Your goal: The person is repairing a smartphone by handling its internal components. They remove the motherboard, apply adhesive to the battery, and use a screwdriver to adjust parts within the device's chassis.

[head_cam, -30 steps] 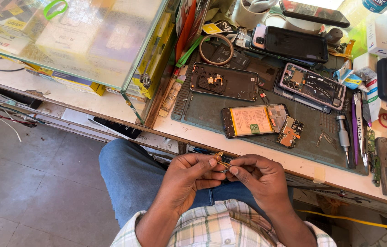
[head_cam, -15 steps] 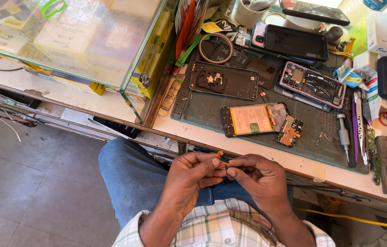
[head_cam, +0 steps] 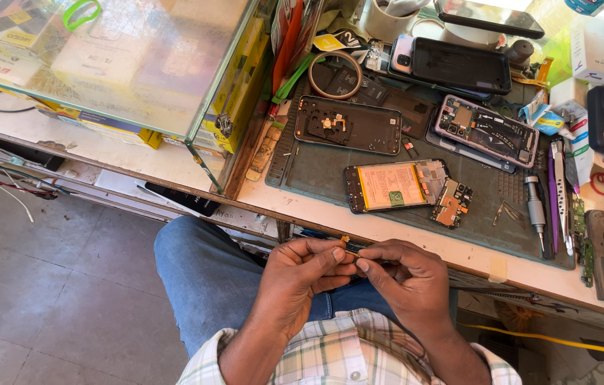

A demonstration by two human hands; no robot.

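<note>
Both hands stay close together over the lap, just below the worktop (head_cam: 173,160) edge, much as a moment ago. The left hand (head_cam: 300,274) and right hand (head_cam: 405,278) pinch a tiny orange part (head_cam: 347,244) between their fingertips. Little has moved, so the small work on it goes on. An open phone (head_cam: 395,187) lies on the green mat (head_cam: 316,171).

Tiny orange-tipped flex part (head_cam: 347,244), pinched between fingertips

Opened phone (head_cam: 396,187) lies on mat (head_cam: 316,167), glass case (head_cam: 102,64) to its left.
</note>
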